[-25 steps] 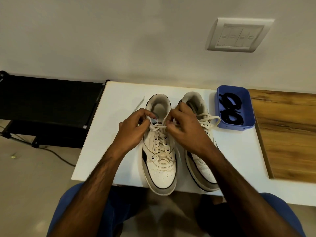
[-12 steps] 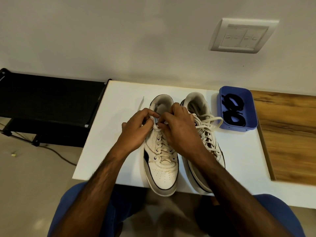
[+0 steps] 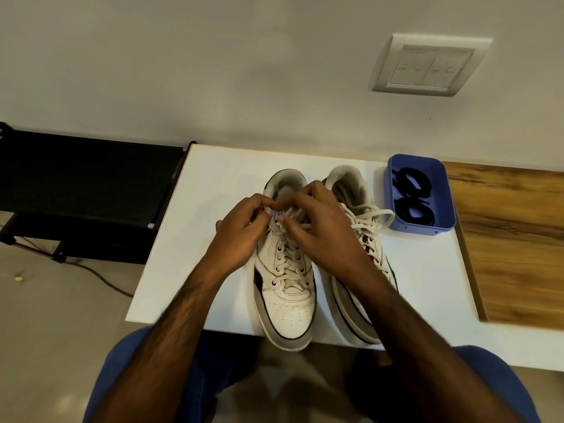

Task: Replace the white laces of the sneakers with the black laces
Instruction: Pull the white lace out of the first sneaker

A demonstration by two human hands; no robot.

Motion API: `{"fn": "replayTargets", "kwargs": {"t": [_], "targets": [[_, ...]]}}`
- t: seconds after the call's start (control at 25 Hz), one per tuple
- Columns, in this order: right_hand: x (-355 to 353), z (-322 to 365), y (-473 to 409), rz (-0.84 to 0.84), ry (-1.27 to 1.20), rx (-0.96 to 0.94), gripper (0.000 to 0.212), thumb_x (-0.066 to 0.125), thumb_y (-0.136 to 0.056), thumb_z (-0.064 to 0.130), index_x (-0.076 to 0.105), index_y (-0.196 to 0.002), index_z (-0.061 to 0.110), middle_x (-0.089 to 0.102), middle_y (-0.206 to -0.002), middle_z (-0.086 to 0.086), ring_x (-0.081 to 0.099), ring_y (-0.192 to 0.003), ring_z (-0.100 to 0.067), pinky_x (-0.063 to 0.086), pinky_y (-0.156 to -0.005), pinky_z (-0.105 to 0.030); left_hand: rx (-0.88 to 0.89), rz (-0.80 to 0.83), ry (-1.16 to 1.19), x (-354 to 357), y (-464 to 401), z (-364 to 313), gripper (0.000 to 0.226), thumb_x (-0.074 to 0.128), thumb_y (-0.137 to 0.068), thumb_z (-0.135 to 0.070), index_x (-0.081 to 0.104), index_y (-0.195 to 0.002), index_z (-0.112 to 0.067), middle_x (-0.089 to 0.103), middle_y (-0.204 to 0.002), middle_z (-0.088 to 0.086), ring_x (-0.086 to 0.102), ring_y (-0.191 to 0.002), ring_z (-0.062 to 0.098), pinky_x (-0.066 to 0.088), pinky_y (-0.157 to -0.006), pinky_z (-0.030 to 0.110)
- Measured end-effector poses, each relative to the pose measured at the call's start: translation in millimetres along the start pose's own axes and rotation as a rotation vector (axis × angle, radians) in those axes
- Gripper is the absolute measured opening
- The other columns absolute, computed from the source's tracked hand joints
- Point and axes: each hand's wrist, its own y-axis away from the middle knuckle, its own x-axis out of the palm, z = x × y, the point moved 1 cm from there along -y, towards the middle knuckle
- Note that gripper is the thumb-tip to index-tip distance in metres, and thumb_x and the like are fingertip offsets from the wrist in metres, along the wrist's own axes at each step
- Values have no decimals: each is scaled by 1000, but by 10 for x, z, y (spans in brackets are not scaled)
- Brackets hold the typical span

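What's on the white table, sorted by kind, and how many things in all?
Sneakers: 2, the left sneaker and the right sneaker, both with white laces.
Blue trays: 1, the tray.
Black lace coils: 2, one coil and another coil, both in the tray.
Total: 5

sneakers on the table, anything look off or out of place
The toe of the left sneaker juts past the near edge of the white table, and the right sneaker leans on its side. Nothing looks spilled or damaged; the black laces sit in the blue tray.
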Motion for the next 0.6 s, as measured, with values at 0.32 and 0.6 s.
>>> {"fn": "replayTargets", "kwargs": {"t": [0.32, 0.6], "targets": [[119, -14, -1, 86, 345, 46, 17, 58, -96, 31, 65, -102, 17, 49, -114, -6, 47, -103, -24, 45, -85, -47, -18, -4, -30, -2, 19, -40, 27, 38, -92, -45, 61, -106, -48, 65, -102, -21, 61, -104, 3, 40, -106, 56], [-226, -28, -12, -75, -936, 275, 17, 36, -95, 14, 51, -86, 15, 61, -89, -1, 59, -83, -14, 51, -74, -27, -22, -6, -6, -10, 15, -43, 26, 39, -96, -37, 63, -104, -45, 62, -103, -32, 59, -102, -2, 37, -106, 58]]}}
